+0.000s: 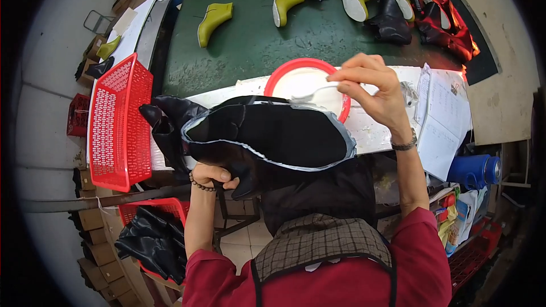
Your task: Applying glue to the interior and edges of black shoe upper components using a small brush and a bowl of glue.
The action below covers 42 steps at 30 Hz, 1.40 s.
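Note:
My left hand [215,176] is closed on a black leather boot upper [250,162], with the fingers bunched in its soft shaft. The upper's open underside faces up, showing a dark inner sole and a pale, whitish edge all around. My right hand [375,94] pinches a thin white tool [311,93]; I cannot tell whether it is a brush or a small spoon. The tool's end hangs over a red-rimmed bowl [273,75] of white, creamy stuff. Part of that bowl is hidden behind the boot upper.
Yellow-green boot lasts [215,21] and black uppers [389,20] stand on the green surface [227,59]. A red plastic basket [116,131] stands at left, another with black leather [153,236] below it. Papers [441,131] and a blue jug [471,170] are at right.

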{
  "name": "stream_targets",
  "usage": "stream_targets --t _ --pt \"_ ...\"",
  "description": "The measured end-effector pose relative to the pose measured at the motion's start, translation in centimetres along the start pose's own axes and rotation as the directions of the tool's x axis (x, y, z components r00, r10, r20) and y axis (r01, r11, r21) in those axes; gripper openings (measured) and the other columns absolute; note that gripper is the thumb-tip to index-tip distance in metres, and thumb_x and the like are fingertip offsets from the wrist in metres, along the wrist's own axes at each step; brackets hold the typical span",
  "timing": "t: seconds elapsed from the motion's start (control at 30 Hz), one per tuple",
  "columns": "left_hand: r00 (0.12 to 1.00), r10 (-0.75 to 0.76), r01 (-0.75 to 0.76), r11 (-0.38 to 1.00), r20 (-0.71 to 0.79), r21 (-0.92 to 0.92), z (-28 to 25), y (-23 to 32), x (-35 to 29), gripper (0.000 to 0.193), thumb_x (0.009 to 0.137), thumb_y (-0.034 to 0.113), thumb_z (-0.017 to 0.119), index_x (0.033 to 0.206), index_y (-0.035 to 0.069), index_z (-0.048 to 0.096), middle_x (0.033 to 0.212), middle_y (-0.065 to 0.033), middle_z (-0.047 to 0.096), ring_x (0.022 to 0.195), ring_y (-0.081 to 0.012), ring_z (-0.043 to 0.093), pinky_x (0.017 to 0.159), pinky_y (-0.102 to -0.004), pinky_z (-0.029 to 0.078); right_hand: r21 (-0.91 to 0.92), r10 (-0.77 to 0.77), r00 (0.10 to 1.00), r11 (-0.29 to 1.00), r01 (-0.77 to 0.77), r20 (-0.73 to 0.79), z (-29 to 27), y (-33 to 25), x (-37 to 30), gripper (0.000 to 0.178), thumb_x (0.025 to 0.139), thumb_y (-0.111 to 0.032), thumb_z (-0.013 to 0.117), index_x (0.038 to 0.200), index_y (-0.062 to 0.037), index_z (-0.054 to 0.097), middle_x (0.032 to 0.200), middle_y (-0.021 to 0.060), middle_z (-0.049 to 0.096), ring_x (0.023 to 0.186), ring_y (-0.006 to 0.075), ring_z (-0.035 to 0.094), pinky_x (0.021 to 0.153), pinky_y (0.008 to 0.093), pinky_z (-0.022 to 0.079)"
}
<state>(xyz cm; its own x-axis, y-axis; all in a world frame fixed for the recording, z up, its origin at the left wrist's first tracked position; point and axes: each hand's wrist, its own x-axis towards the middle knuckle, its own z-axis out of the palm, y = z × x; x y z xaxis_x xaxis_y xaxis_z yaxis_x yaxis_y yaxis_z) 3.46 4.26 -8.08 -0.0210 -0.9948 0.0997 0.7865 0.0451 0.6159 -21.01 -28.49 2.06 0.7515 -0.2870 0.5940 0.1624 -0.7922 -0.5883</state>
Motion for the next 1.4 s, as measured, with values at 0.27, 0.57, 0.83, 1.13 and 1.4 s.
stream_targets --t 0.27,0.57,0.83,1.13,1.4 --pt "0.991 -0.131 0.132 0.991 -0.01 0.039 3.9 0.1 2.1 0.077 0.075 -0.015 0.059 0.148 -0.01 0.036 0.112 -0.0315 0.065 0.05 -0.0197 0.046 0.045 -0.0343 0.035 0.012 0.009 0.997 1.0 -0.01 0.074 0.3 -1.2 1.2 0.014 0.082 -0.011 0.079 0.096 -0.0109 0.08 0.086 0.0006 0.069 0.086 0.0141 0.061 0.086 0.0315 0.037" --pt "0.995 -0.09 0.09 0.996 -0.042 -0.001 4.5 0.5 1.7 0.065 0.079 -0.014 0.06 0.142 -0.01 0.044 0.112 -0.0302 0.065 0.05 -0.021 0.049 0.045 -0.0341 0.037 0.021 0.021 0.999 1.0 -0.022 0.05 -0.3 -0.2 -0.8 0.018 0.076 -0.012 0.083 0.094 -0.0104 0.08 0.085 0.0005 0.067 0.082 0.0152 0.057 0.086 0.0328 0.037" --pt "0.894 -0.44 0.448 0.88 -0.085 0.157 6.9 0.6 4.7 0.051 0.084 -0.005 0.064 0.133 -0.011 0.052 0.06 -0.0103 0.058 0.046 -0.0148 0.05 0.046 -0.0325 0.04 0.02 -0.159 0.969 0.987 0.158 0.188 0.7 -1.0 3.2 0.016 0.078 -0.015 0.083 0.094 -0.0132 0.081 0.084 -0.0029 0.067 0.077 0.011 0.058 0.083 0.032 0.033" --pt "0.953 -0.291 0.298 0.951 -0.085 0.082 5.2 0.3 2.8 0.045 0.082 -0.008 0.065 0.126 -0.012 0.057 0.07 -0.016 0.065 0.047 -0.0172 0.05 0.045 -0.0348 0.039 0.015 -0.197 0.97 0.98 0.197 0.14 0.9 -0.6 2.6 0.019 0.074 -0.013 0.085 0.093 -0.0138 0.081 0.086 -0.0034 0.067 0.082 0.0119 0.061 0.086 0.0319 0.035" --pt "0.981 -0.192 0.192 0.979 0.004 -0.065 1.8 -0.3 0.6 0.075 0.078 -0.013 0.065 0.148 -0.007 0.038 0.117 -0.0291 0.064 0.053 -0.0218 0.051 0.047 -0.0346 0.039 0.149 0.057 0.998 0.987 -0.055 -0.009 2.2 2.2 -3.0 0.02 0.075 -0.006 0.084 0.095 -0.0083 0.08 0.093 0.0024 0.069 0.09 0.0165 0.061 0.087 0.0314 0.045"
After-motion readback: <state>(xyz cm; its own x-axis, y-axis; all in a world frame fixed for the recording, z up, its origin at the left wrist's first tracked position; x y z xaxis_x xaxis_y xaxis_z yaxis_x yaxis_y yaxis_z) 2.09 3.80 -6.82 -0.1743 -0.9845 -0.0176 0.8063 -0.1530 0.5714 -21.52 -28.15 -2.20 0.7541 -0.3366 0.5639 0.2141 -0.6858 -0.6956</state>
